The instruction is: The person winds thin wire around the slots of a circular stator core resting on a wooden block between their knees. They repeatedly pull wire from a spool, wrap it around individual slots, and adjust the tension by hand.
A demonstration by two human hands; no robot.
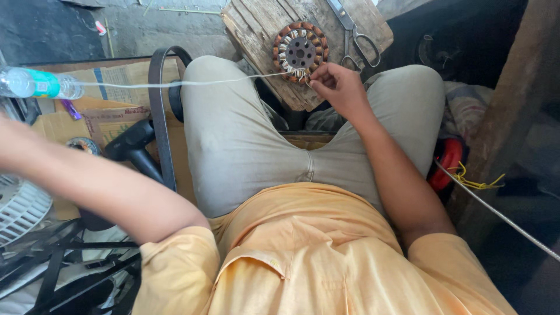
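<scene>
A round motor stator (300, 52) with copper windings lies on a worn wooden block (274, 26) between my knees. My right hand (336, 84) rests at the stator's lower edge, fingers pinched on a white string (192, 83). The string runs taut to the left, across my left knee, and off past the frame's left edge. My left arm reaches out that way; its forearm (87, 181) shows, blurred, but the hand itself is out of view.
Scissors (356, 35) lie on the block to the right of the stator. A clear plastic bottle (38, 83), flattened cardboard (111, 111), a black rubber belt (158, 105), a black-handled tool (131, 146) and a white fan grille (20, 207) sit at left. A red object (446, 160) and yellow cord (472, 181) are at right.
</scene>
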